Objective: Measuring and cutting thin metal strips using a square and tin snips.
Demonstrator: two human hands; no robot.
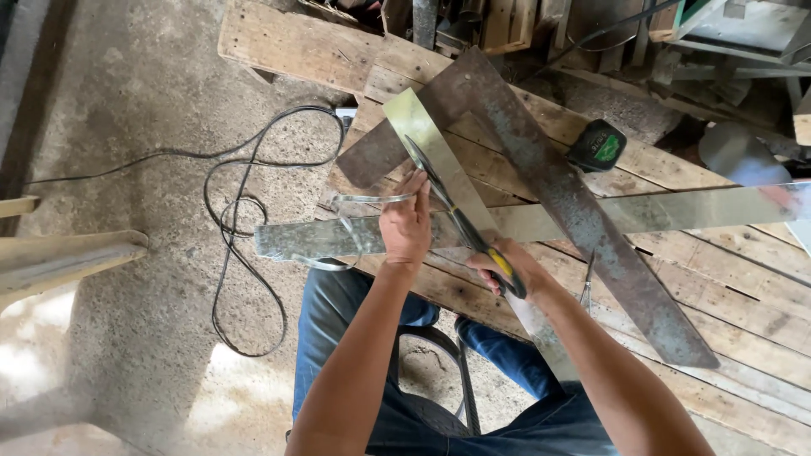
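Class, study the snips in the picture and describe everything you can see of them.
The snips are metal shears with long dull blades and yellow-and-black handles. The right hand grips the handles; the blades point up and away, lying along a shiny sheet-metal strip on the wooden planks. The left hand steadies the strip beside the blades.

A rough bench of wooden planks [676,279] carries everything here. A large rusty steel square [583,219] lies flat on it, and the other things are placed from that. A long shiny metal strip [676,209] lies across the planks, passing under the square's long arm. A second bright metal strip [439,160] lies slanted just left of that arm. A black and green tape measure [597,145] sits on the planks just right of the square's upper part.
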